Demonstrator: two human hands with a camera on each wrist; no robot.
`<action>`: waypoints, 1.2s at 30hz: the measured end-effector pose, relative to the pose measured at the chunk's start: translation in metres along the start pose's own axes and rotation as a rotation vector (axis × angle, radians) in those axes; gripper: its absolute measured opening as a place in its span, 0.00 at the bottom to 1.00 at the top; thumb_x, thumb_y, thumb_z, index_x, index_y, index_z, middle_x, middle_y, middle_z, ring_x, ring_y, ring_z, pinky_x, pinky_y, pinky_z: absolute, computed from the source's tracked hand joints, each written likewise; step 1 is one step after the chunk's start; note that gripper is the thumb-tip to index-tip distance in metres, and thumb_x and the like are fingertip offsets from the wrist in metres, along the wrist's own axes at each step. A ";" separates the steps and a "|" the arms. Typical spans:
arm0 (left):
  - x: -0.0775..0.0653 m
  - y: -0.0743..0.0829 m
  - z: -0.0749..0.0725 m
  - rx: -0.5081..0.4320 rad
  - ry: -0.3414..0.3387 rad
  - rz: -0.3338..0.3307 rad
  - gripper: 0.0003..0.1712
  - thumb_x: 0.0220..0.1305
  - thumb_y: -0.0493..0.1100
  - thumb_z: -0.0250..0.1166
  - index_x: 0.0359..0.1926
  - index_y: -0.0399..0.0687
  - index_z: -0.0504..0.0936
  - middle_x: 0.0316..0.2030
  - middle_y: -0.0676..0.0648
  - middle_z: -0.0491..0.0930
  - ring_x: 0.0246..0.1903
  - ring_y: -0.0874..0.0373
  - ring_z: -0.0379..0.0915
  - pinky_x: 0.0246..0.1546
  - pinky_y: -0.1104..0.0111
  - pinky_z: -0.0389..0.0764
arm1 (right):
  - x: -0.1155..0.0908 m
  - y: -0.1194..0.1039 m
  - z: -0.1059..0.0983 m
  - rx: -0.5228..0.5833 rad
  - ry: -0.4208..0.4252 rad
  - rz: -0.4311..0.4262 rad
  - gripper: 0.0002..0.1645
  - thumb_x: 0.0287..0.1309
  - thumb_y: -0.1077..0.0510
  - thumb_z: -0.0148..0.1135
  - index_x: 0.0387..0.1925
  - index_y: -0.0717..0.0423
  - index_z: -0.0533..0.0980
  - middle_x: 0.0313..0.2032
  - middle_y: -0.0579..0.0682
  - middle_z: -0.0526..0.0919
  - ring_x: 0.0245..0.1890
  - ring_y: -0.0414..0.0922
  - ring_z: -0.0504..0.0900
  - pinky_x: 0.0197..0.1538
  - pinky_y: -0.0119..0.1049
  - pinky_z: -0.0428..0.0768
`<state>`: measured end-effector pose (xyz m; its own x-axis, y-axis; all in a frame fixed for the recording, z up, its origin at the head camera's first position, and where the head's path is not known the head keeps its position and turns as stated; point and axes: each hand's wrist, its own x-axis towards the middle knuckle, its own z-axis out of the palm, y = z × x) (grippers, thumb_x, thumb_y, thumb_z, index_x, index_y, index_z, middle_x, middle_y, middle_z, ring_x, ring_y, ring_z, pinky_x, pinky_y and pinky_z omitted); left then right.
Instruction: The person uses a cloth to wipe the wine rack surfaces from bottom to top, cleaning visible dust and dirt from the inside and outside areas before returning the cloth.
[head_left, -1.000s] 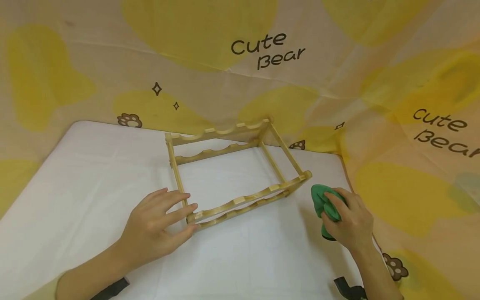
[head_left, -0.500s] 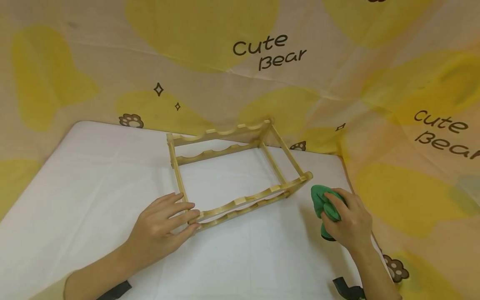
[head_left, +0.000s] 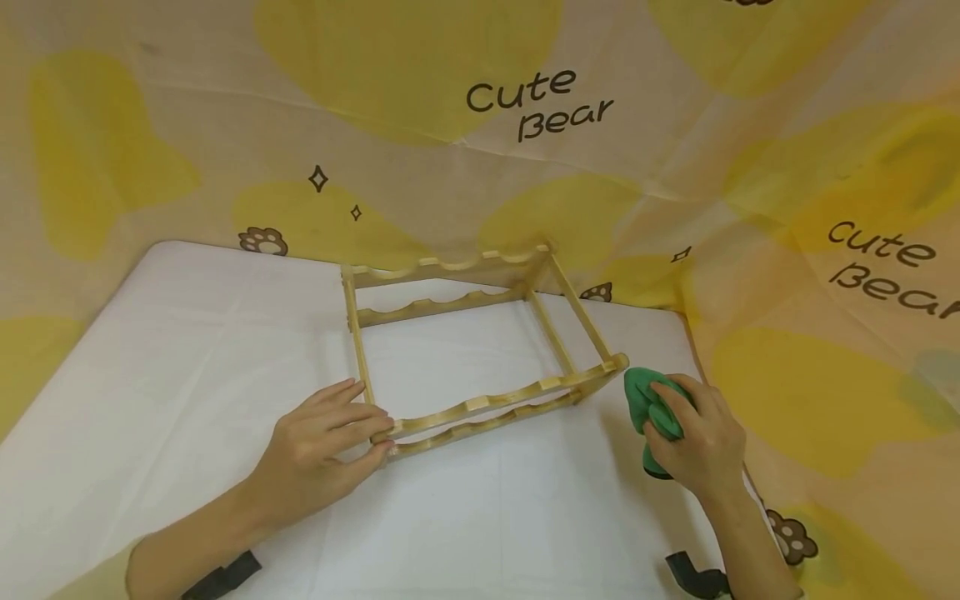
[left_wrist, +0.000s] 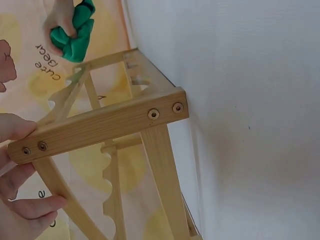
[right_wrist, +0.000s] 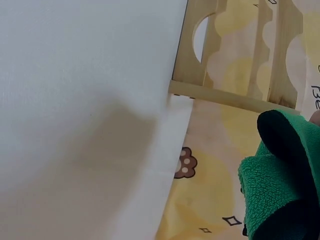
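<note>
A light wooden rack with scalloped rails (head_left: pixel 480 406) stands on the white table, its screwed end post (left_wrist: pixel 100 125) showing large in the left wrist view. At its near left corner my left hand (head_left: pixel 318 450) grips the frame, thumb at the post and fingers along the side bar. My right hand (head_left: pixel 701 433) holds a bunched green cloth (head_left: pixel 654 408) just off the rack's near right corner. Folded, with a dark edge or underside, the cloth (right_wrist: pixel 280 185) fills the lower right of the right wrist view.
The white table (head_left: pixel 187 375) meets a yellow and beige printed fabric (head_left: pixel 405 100) at the back, with more fabric along the right. Black straps (head_left: pixel 693 575) show near both wrists.
My left hand has moved slightly right and its fingers have closed on the rack's corner. The rack has shifted a little to the right. My right hand with the cloth stays nearly still.
</note>
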<state>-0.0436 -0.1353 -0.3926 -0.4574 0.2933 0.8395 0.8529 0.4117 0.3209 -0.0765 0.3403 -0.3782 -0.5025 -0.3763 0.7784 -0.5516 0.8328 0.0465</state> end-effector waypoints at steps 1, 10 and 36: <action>0.000 -0.001 -0.001 -0.008 0.000 -0.003 0.19 0.77 0.48 0.61 0.34 0.43 0.91 0.33 0.50 0.89 0.32 0.51 0.88 0.70 0.62 0.72 | 0.000 0.001 0.000 -0.001 -0.001 0.000 0.24 0.58 0.49 0.55 0.41 0.62 0.86 0.43 0.66 0.85 0.34 0.66 0.83 0.22 0.60 0.81; 0.001 -0.019 -0.006 -0.093 -0.002 -0.015 0.16 0.72 0.44 0.60 0.32 0.41 0.91 0.32 0.49 0.89 0.32 0.49 0.88 0.69 0.62 0.73 | 0.005 0.006 -0.005 -0.007 0.025 0.037 0.25 0.57 0.48 0.55 0.42 0.62 0.86 0.44 0.67 0.86 0.36 0.68 0.83 0.21 0.63 0.80; 0.005 -0.067 -0.028 -0.244 -0.105 -0.180 0.19 0.41 0.24 0.74 0.37 0.44 0.91 0.35 0.50 0.89 0.59 0.52 0.82 0.68 0.64 0.74 | 0.015 0.035 0.022 0.053 -0.096 0.369 0.23 0.44 0.65 0.67 0.47 0.66 0.85 0.49 0.68 0.83 0.47 0.68 0.80 0.38 0.65 0.79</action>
<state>-0.0960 -0.1857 -0.3971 -0.6190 0.3274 0.7139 0.7853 0.2501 0.5663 -0.1182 0.3551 -0.3784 -0.7324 -0.0938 0.6743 -0.3548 0.8979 -0.2604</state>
